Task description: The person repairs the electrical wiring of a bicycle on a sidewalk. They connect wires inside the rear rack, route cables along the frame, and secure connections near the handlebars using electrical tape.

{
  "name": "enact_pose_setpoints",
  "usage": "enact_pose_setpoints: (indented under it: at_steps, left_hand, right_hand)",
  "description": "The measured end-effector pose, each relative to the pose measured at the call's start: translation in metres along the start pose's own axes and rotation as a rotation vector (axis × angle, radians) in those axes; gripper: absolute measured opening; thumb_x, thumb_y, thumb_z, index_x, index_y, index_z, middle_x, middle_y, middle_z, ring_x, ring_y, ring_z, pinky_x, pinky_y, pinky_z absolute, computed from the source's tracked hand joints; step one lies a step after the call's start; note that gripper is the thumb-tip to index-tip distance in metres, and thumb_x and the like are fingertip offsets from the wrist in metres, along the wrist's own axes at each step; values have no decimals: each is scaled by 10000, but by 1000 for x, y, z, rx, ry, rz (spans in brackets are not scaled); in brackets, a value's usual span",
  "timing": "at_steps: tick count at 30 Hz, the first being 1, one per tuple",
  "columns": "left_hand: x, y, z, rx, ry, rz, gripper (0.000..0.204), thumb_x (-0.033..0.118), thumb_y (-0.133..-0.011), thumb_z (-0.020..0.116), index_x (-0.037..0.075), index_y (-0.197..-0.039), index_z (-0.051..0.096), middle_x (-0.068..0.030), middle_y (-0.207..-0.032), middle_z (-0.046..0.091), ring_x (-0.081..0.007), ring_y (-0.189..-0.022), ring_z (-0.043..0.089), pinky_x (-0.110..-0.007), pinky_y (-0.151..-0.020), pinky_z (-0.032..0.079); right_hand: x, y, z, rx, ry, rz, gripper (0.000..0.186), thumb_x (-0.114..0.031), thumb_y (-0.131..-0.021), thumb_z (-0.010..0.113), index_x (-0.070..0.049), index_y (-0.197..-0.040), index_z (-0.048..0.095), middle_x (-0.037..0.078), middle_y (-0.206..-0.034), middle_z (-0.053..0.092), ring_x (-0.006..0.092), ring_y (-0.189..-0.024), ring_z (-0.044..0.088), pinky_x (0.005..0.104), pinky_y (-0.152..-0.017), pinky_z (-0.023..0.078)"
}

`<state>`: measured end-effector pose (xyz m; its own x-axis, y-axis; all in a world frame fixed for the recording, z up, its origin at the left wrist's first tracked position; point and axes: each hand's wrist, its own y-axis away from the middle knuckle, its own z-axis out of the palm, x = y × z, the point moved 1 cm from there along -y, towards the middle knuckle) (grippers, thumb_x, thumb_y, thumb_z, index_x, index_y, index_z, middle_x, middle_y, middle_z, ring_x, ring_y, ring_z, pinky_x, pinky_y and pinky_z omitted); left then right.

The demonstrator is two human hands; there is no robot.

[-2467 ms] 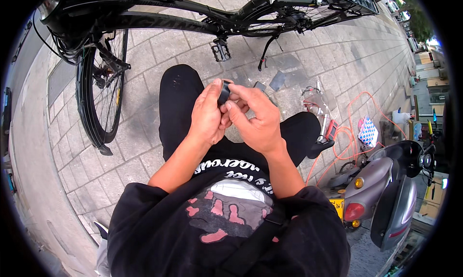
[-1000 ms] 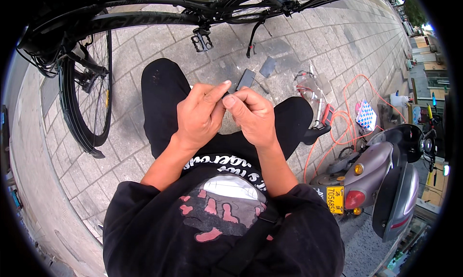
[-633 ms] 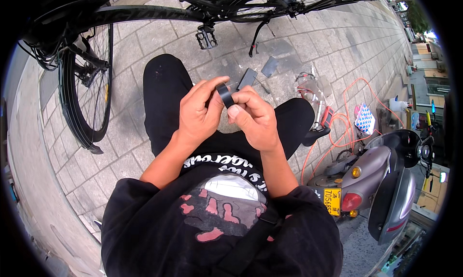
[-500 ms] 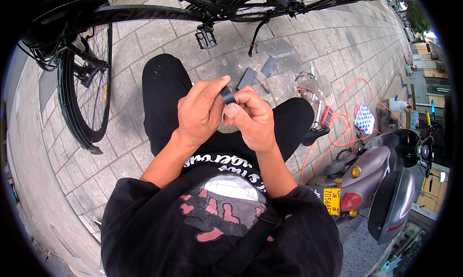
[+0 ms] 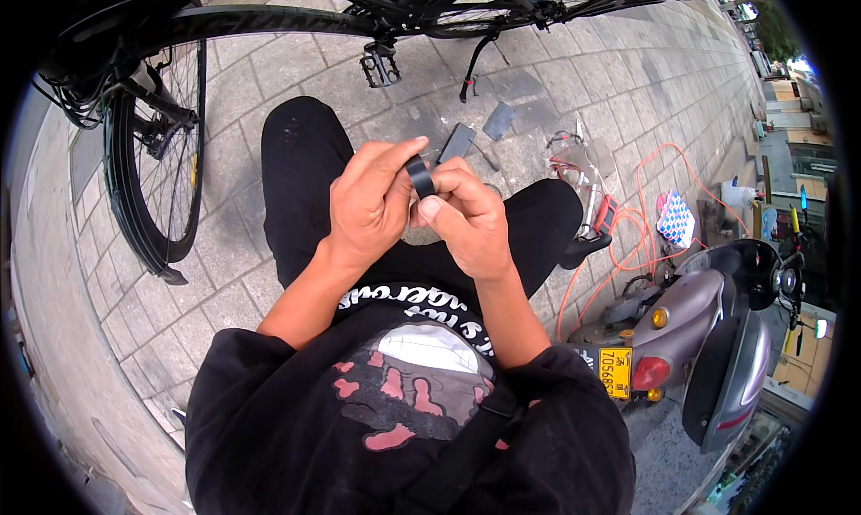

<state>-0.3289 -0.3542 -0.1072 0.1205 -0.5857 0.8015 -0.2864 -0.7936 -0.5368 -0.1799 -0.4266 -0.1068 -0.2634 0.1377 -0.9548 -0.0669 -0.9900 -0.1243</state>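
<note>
Between my two hands, above my lap, is a roll of black tape (image 5: 420,178), seen mostly edge-on. My left hand (image 5: 366,199) is closed on the roll's left side, with the index finger stretched along its top. My right hand (image 5: 468,217) pinches the right side, its thumb and bent fingers pressed against the lower edge. The fingertips cover part of the roll, so I cannot make out a loose end. Beyond my hands, a dark flat box (image 5: 456,143) and a grey flat piece (image 5: 500,121) lie on the paving.
A black bicycle (image 5: 381,62) stands across the far side on its kickstand. To the right are a clear bag with tools (image 5: 583,179), an orange hose (image 5: 641,224), a blue-and-white checked packet (image 5: 674,219) and a parked grey scooter (image 5: 700,327).
The roll of tape is tilted slightly and shows a little more of its outer face. Both hands keep nearly the same place and grip.
</note>
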Motion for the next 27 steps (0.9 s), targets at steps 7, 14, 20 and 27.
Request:
enact_pose_setpoints:
  at_steps: [7,14,20,27]
  left_hand:
    - [0,1,2,14,-67,17,388,-166,-940,619,12,-1261,746,-127,-992,710,-204,-807,724,-310,-697,574]
    - [-3,6,5,-17,16,-138,345,-133,-977,580,0,-1252,740,-125,-920,699,-194,-774,709,-309,-692,560]
    - [-2,9,6,-56,-3,-208,319,-105,-985,598,5,-1248,740,-118,-907,692,-192,-737,683,-311,-681,547]
    - [-2,12,13,-96,8,-160,270,-71,-984,635,-3,-1225,736,-119,-859,652,-202,-680,636,-317,-625,513]
  right_hand:
    - [4,1,6,56,-95,42,133,11,-1011,675,55,-1133,706,45,-1092,568,104,-877,659,257,-785,546]
    - [-5,0,8,52,-45,83,154,13,-1023,650,66,-1158,704,52,-1093,579,119,-898,673,279,-828,564]
    - [3,0,11,153,-95,151,99,-17,-1033,661,59,-1066,715,47,-1054,596,103,-813,666,269,-760,561]
    - [9,-1,4,265,-129,277,257,-217,-1089,676,-6,-956,738,3,-727,615,76,-623,594,247,-593,491]
